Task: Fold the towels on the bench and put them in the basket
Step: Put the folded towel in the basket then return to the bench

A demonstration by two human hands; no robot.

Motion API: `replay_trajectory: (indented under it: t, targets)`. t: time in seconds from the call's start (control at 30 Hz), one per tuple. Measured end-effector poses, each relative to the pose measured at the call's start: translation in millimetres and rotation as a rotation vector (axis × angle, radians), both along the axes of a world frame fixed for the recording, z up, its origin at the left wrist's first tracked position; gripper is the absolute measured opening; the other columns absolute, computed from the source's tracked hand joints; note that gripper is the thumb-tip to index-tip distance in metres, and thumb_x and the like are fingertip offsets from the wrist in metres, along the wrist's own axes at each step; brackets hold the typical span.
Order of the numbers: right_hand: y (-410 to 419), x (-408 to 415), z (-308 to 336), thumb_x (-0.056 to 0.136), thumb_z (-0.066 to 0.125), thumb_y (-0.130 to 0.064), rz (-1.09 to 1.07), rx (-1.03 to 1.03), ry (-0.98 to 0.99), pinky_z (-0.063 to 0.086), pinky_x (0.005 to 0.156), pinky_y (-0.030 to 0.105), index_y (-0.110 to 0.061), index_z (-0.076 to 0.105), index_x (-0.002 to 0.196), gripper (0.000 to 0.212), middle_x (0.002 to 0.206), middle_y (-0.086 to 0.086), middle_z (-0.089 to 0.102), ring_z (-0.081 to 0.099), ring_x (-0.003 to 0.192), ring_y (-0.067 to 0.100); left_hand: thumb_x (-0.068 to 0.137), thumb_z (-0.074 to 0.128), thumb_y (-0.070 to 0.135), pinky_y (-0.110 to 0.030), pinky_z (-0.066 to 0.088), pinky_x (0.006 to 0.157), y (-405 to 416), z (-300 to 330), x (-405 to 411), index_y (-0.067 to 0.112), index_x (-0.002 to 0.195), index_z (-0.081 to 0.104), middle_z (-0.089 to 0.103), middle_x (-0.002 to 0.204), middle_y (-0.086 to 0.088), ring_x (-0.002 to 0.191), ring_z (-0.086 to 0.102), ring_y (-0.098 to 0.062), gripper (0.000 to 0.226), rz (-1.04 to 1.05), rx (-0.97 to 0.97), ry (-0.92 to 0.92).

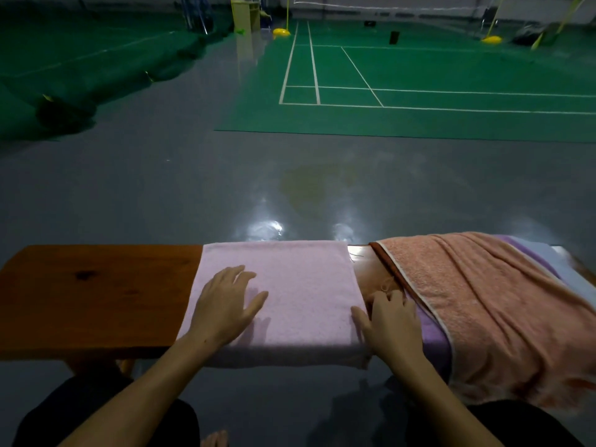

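A grey floor (161,175) runs out to a green badminton court (419,75) beyond the wooden tabletop (90,295). One folded pink towel (290,285) lies flat across its middle, its long axis running from the near edge to the far edge, the near end hanging slightly over. The left hand (222,304) rests flat on it, fingers straight and spread. The right hand (392,324) presses its right edge, fingers loosely extended (holding nothing). To the right lie two more unfolded towels: one salmon towel (483,301) draped over one purple towel (430,330).
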State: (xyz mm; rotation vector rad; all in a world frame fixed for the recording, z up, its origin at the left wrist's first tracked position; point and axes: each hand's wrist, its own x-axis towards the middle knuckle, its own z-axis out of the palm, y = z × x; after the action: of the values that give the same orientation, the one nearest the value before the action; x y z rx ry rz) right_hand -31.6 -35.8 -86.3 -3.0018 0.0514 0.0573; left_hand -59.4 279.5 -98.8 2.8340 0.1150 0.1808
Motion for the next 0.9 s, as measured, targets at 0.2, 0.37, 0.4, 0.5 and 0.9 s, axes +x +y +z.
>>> replay_trajectory:
  t: [0.2, 0.37, 0.4, 0.5, 0.9]
  targets:
    - [4, 9, 13, 0.094, 0.056, -0.070, -0.068, 0.206, 0.126, 0.048, 0.093, 0.036, -0.027, 0.065, 0.098, 0.044, 0.105, -0.002, 0.051, 0.053, 0.102, 0.020, 0.100, 0.058, 0.053, -0.034, 0.047, 0.110, -46, 10, 14, 0.027, 0.135, 0.065, 0.063, 0.142, 0.005, 0.130, 0.057, -0.014, 0.044, -0.175, -0.156, -0.063]
    - [8, 13, 15, 0.096, 0.062, -0.060, -0.030, 0.367, 0.089, 0.053, 0.071, 0.032, -0.023, 0.058, 0.079, 0.041, 0.075, -0.008, 0.056, 0.061, 0.075, 0.013, 0.102, 0.060, 0.046, -0.030, 0.052, 0.102, -71, 13, 30, 0.027, 0.125, 0.069, 0.069, 0.130, 0.008, 0.116, 0.060, -0.009, 0.032, -0.238, -0.270, -0.077]
    - [8, 14, 17, 0.096, 0.065, -0.057, -0.009, 0.416, 0.080, 0.050, 0.066, 0.026, -0.022, 0.060, 0.080, 0.038, 0.074, -0.011, 0.057, 0.060, 0.071, 0.008, 0.102, 0.060, 0.045, -0.029, 0.053, 0.099, -75, 13, 33, 0.026, 0.123, 0.069, 0.070, 0.125, 0.009, 0.112, 0.061, -0.008, 0.030, -0.246, -0.264, -0.080]
    - [9, 18, 21, 0.096, 0.072, -0.040, 0.012, 0.613, 0.112, 0.044, 0.064, 0.015, -0.024, 0.064, 0.092, 0.019, 0.082, -0.013, 0.060, 0.057, 0.073, 0.002, 0.102, 0.060, 0.045, -0.030, 0.058, 0.085, -84, 14, 42, 0.028, 0.115, 0.071, 0.072, 0.105, 0.013, 0.091, 0.061, -0.004, 0.024, -0.268, -0.251, -0.072]
    - [16, 15, 24, 0.102, 0.066, -0.027, 0.152, 0.926, -0.025, 0.056, 0.068, 0.012, -0.027, 0.051, 0.110, 0.016, 0.095, -0.011, 0.067, 0.068, 0.088, -0.007, 0.107, 0.047, 0.050, -0.026, 0.059, 0.082, -103, 26, 60, 0.045, 0.144, 0.048, 0.074, 0.105, 0.012, 0.089, 0.068, -0.005, 0.038, -0.540, -0.362, 0.083]
